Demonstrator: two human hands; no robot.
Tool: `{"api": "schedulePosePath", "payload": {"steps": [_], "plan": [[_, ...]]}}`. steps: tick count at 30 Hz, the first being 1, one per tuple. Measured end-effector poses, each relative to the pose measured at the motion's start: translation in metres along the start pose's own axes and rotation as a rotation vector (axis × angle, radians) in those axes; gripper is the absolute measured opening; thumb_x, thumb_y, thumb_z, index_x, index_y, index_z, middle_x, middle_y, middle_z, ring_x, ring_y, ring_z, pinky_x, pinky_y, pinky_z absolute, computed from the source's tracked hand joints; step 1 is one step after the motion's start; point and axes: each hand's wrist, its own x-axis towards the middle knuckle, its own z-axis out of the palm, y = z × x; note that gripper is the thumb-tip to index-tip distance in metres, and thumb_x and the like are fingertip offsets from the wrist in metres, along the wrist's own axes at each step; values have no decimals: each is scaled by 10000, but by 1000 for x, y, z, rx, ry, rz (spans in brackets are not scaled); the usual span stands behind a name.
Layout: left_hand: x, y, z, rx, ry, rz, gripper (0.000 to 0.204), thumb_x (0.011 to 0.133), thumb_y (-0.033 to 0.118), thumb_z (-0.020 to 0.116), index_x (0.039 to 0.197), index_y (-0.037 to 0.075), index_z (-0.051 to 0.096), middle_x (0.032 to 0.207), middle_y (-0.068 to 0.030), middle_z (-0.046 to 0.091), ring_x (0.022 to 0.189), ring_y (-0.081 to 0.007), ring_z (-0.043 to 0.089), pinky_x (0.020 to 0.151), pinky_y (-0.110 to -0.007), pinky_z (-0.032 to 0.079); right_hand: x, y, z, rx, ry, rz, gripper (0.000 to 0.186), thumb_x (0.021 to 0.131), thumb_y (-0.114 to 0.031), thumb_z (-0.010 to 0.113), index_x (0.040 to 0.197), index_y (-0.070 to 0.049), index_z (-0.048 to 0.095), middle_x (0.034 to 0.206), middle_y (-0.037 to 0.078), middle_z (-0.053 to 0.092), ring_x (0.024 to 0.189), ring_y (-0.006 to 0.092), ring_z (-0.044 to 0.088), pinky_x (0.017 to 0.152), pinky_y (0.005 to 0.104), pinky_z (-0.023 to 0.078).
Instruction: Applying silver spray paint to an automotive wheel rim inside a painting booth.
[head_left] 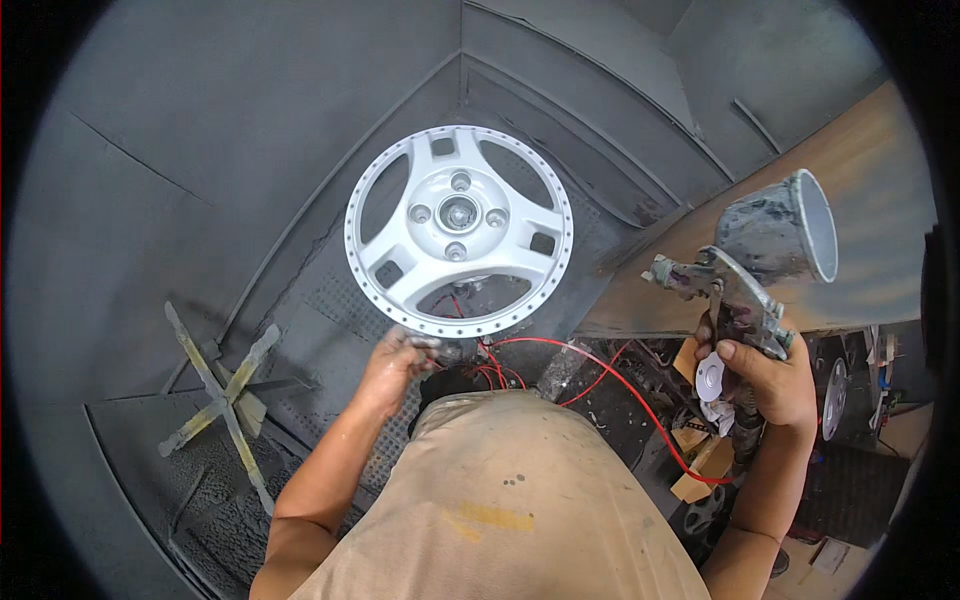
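Note:
A white three-spoke wheel face (425, 262), with small holes around its edge, lies face up in front of me. Fingers curled, my left hand (393, 368) is at the near left edge of the wheel; what they grip there, if anything, is hidden. Off to the right, my right hand (775, 375) is wrapped around the handle of a paint spray gun (740, 290). The gun's paint-stained metal cup (765, 235) sits on top, tilted, with its rim facing right. A red air hose (650, 405) curves from below the wheel toward the gun's lower end.
Grey, paint-coated walls (250, 130) enclose the far and left sides. A cross-shaped stand (222, 400) covered in tape is at the left. A brown panel (660, 290) is at the right. Cardboard boxes (708, 465) and another wheel (834, 398) are at the lower right.

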Motion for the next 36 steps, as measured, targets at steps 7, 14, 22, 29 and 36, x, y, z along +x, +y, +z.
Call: {"api": "schedulePosePath", "payload": {"steps": [7,14,22,29,36], "plan": [[12,23,-21,-44,260,160,295,773,-6,476,1052,86,494,905,-18,571,798,-137,554,716,-283,449,3,17,-2,-83,73,-52,220,834,-137,697,982,-3,605,721,42,635,521,80,516,452,227,408],[-6,-15,-5,23,133,43,253,782,0,472,1019,37,551,955,-61,593,824,-165,580,736,-301,459,0,8,3,-153,59,-135,138,844,-134,682,891,-12,640,679,31,614,502,80,522,434,222,398],[-16,-22,6,-155,-11,91,346,823,-11,455,1163,21,516,1093,-76,602,913,-184,590,781,-320,455,3,0,4,-185,137,-112,156,850,-141,672,925,-9,638,708,37,619,584,87,567,485,229,438],[-2,21,-35,-110,202,179,345,779,-16,440,1117,36,488,997,-67,577,882,-181,565,772,-324,450,-3,-2,3,-192,41,-64,198,834,-128,684,971,7,634,771,42,635,626,81,573,477,231,441],[12,41,-31,-372,440,397,551,790,55,433,1334,18,352,1239,-111,529,1058,-211,518,840,-329,429,-10,2,0,40,-90,11,350,805,-95,704,1114,30,597,884,91,686,709,143,644,479,229,465]]}}
